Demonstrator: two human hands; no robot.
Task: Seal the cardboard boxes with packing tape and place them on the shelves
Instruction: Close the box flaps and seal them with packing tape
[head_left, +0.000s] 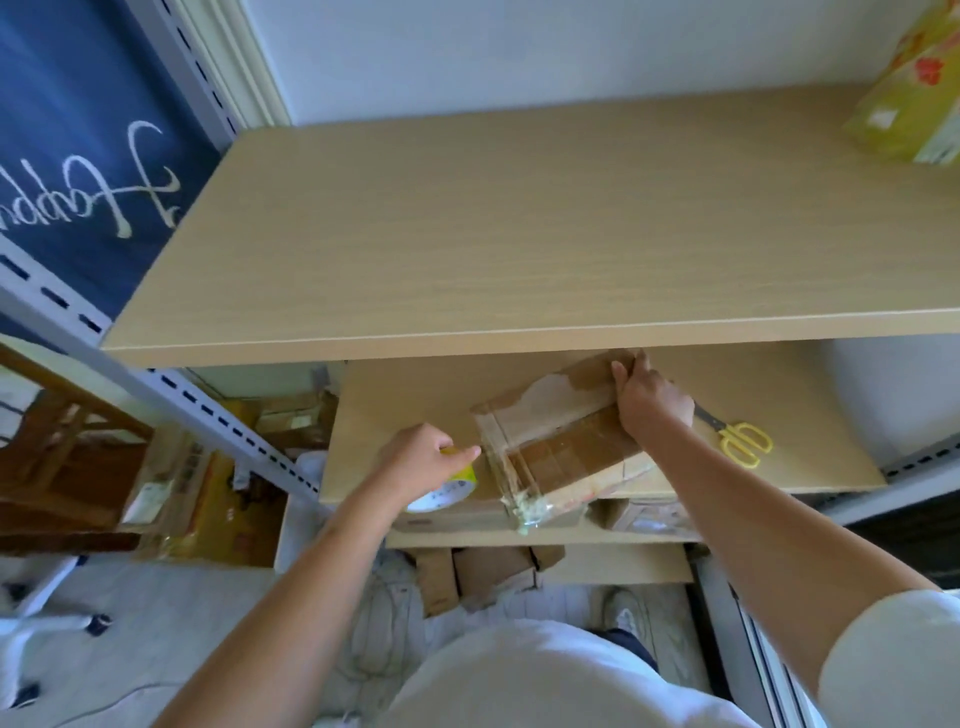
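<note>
- Clearly the sealing step is in hand: a worn brown cardboard box (561, 447), already crossed with clear tape, lies tilted at the front edge of the middle light-wood shelf (415, 410), its near corner hanging over that edge.
- Loose clear tape bunches at the box's near corner, so the strip looks only partly laid.
- The left hand (423, 457) curls round a roll of packing tape with a yellow core (447, 488), just beside the box's left side, near the shelf's front edge.
- The right hand (649, 400) lies on the box's far right end, fingers bent over its top edge, pinning it down.
- Next, I judge, the tape needs pulling taut over the seam, pressing flat and cutting; yellow-handled scissors (740, 441) lie on the same shelf, right of the box.
- The upper light-wood shelf (519, 234) carries a yellow packet (909, 104) at its far right corner.
</note>
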